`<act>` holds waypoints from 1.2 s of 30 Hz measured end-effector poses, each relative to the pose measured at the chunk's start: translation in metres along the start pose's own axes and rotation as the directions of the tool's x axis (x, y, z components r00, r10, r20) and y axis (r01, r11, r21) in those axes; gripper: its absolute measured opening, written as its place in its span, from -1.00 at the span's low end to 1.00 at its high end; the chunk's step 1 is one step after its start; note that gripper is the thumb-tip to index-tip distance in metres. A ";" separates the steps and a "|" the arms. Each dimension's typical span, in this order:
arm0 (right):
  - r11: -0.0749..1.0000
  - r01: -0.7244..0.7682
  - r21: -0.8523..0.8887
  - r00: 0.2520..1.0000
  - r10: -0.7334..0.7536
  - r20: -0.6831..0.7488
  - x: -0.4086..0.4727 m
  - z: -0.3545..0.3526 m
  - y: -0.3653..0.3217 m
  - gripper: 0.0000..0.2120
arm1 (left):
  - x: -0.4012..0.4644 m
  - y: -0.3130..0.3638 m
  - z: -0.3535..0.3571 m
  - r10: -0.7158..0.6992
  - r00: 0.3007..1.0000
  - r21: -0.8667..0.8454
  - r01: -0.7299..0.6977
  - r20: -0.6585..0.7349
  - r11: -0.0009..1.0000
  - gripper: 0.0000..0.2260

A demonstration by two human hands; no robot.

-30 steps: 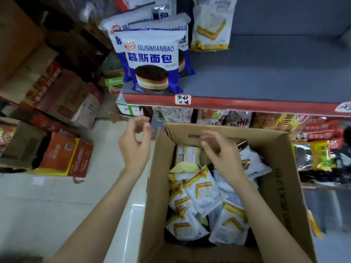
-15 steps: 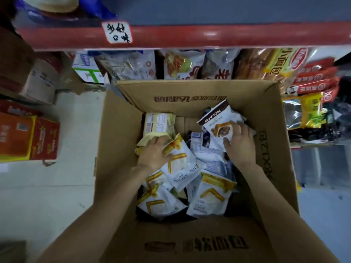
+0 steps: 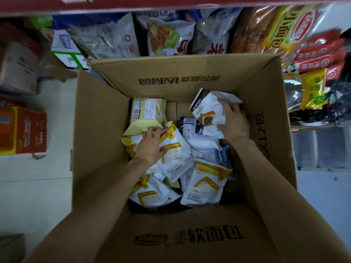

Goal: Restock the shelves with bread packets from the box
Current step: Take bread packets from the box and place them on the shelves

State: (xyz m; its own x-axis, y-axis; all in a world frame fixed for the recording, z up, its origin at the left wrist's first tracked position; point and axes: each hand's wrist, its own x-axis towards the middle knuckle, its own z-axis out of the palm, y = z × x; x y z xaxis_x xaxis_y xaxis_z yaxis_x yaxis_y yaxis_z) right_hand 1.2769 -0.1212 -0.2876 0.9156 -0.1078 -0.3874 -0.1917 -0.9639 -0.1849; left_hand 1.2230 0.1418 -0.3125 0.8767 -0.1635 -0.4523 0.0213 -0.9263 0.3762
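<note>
An open cardboard box (image 3: 98,133) stands on the floor below me, holding several bread packets. My right hand (image 3: 234,123) grips a white packet with a brown top and a chocolate-toast picture (image 3: 207,111) at the box's far right. My left hand (image 3: 151,147) lies on the pile, its fingers curled round the top of a white-and-yellow packet (image 3: 176,150). Just beyond it lies a pale yellow packet (image 3: 146,112), label side up. More white-and-yellow packets (image 3: 206,184) fill the near part of the box.
The red shelf edge (image 3: 152,4) runs across the top, with bagged snacks and bread (image 3: 167,37) on the shelf beneath it. Red and orange cartons (image 3: 22,130) stand on the tiled floor at the left. Hanging packets (image 3: 315,59) crowd the right.
Both hands have gone down from above the box into it. The right hand has taken hold of the chocolate-toast packet and the left has closed on a white-and-yellow one. The view has tilted downward.
</note>
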 end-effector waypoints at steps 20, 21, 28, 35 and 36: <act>0.667 -0.120 0.735 0.952 0.288 -0.106 -0.005 0.042 -0.011 -0.66 | 0.002 0.026 -0.010 0.023 0.971 -0.078 -0.004 0.237 0.997 -0.57; 0.669 -0.098 0.737 0.956 0.269 -0.118 -0.008 0.042 -0.011 -0.68 | 0.001 0.024 -0.015 0.024 0.976 -0.153 0.010 0.217 0.988 -0.69; 0.693 -0.081 0.717 0.937 0.297 -0.181 -0.054 0.032 -0.012 -0.69 | 0.006 0.036 -0.030 0.108 0.853 0.296 -0.292 0.510 0.909 -0.33; 0.682 -0.115 0.722 0.920 0.346 -0.181 -0.083 0.014 -0.012 -0.72 | -0.001 0.056 -0.019 0.067 0.851 0.502 -0.369 0.520 0.782 -0.45; 0.682 -0.098 0.724 0.932 0.318 -0.173 -0.085 0.007 -0.012 -0.72 | -0.004 0.052 -0.028 0.078 0.868 0.471 -0.339 0.490 0.814 -0.43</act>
State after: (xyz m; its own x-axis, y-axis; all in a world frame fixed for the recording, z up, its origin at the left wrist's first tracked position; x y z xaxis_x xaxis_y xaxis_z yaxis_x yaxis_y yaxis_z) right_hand 1.1987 -0.0985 -0.2586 0.8536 -0.4494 -0.2634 -0.4769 -0.4708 -0.7422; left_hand 1.2342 0.1040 -0.2685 0.5277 -0.3805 -0.7594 -0.5061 -0.8589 0.0787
